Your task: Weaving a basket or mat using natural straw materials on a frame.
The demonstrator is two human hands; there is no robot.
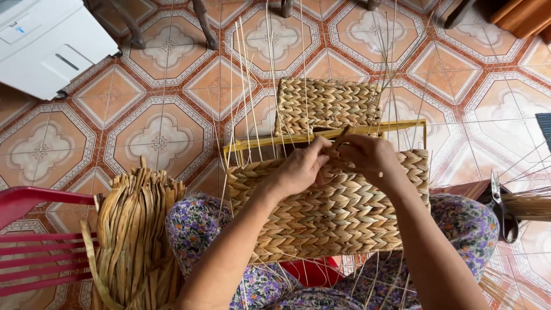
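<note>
A half-woven straw basket (pixel 327 215) rests on my lap, its braided near wall facing up and a second woven wall (pixel 327 103) beyond it. A yellow metal frame (pixel 275 141) runs along its top edge, with thin pale stakes (pixel 248 74) sticking up from it. My left hand (pixel 298 167) and my right hand (pixel 370 158) meet at the upper rim of the near wall. Both pinch a dark straw strand (pixel 342 135) that rises between the fingertips.
A bundle of dried flat straw (pixel 135 229) stands at my left knee, beside a red plastic chair (pixel 34 241). A white machine (pixel 49 40) sits at top left. Scissors (pixel 500 206) and more thin stakes (pixel 531 204) lie at right on the patterned tile floor (pixel 155 132).
</note>
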